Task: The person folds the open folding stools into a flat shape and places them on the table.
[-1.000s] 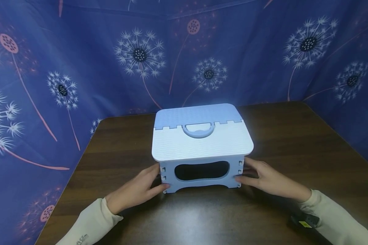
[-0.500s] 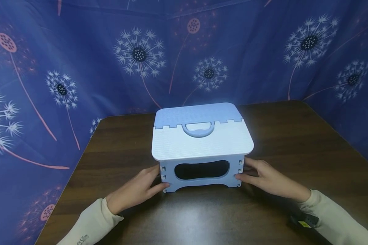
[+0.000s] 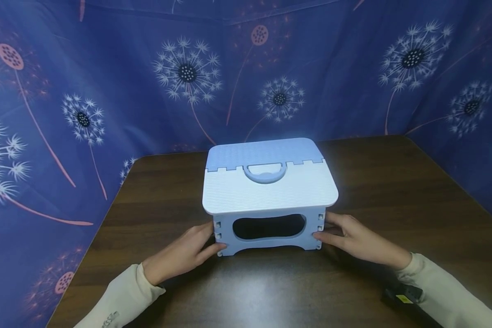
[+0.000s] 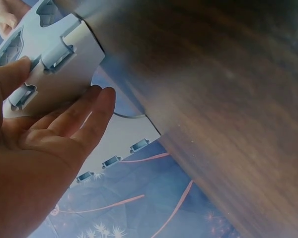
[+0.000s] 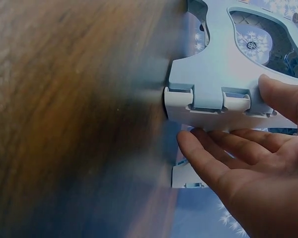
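Note:
A folding step stool with a white and light-blue top stands unfolded on the table. An oval opening shows in its front panel, and a blue carry handle lies in the top. My left hand grips the stool's left leg, thumb on the front edge and the other fingers along the side, as the left wrist view shows. On the opposite side my right hand holds the right leg, thumb on the front panel and fingers along the side. From the head view, most of both hands' fingers are hidden behind the legs.
The stool stands on a dark wooden table. A blue cloth with dandelion prints hangs behind and beside the table. A dark device with a yellow label is at the right sleeve.

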A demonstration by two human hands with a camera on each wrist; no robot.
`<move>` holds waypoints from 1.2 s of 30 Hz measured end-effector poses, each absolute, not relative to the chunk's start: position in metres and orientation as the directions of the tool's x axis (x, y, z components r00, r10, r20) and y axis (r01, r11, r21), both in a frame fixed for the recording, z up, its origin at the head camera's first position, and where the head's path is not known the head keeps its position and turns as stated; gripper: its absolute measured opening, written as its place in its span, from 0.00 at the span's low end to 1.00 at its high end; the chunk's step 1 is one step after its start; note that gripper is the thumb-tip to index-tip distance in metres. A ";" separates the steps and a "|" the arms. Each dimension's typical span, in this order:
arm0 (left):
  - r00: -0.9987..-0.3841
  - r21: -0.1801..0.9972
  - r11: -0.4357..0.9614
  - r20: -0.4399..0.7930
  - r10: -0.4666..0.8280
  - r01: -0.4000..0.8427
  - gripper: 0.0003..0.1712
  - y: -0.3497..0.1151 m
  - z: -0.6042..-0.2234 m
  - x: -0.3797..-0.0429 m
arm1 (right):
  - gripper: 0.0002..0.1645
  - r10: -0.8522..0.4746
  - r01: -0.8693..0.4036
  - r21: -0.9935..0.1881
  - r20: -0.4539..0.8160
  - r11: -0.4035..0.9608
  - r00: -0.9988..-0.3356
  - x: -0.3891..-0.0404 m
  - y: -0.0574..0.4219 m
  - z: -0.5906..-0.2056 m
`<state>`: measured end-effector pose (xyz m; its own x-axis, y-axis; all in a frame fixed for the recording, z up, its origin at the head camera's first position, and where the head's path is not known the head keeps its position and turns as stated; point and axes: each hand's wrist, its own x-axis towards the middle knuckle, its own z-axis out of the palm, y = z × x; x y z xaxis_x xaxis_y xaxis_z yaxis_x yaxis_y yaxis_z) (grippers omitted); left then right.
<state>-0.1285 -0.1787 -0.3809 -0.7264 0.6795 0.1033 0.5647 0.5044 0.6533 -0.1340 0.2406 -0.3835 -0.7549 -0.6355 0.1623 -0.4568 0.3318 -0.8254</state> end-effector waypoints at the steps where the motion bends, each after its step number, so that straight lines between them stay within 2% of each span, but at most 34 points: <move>1: -0.725 0.653 0.503 0.104 0.681 0.566 0.35 -0.179 -0.381 -0.129 | 0.16 -0.640 -0.465 -0.823 0.169 0.327 -0.750 -0.134 0.240 -0.384; 11: -0.713 0.654 0.496 0.098 0.694 0.572 0.35 -0.180 -0.381 -0.129 | 0.12 -0.657 -0.480 -0.829 0.195 0.286 -0.728 -0.136 0.238 -0.385; 19: -0.705 0.658 0.482 0.106 0.702 0.579 0.34 -0.180 -0.382 -0.129 | 0.16 -0.670 -0.500 -0.814 0.195 0.297 -0.716 -0.138 0.241 -0.385; 36: -0.688 0.692 0.451 0.092 0.720 0.564 0.34 -0.181 -0.382 -0.132 | 0.16 -0.695 -0.513 -0.820 0.213 0.255 -0.686 -0.141 0.242 -0.385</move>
<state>-0.1322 -0.1812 -0.3822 -0.6879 0.7199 0.0922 0.5642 0.4505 0.6919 -0.1405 0.2422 -0.3846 -0.6865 -0.6953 0.2129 -0.5125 0.2549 -0.8200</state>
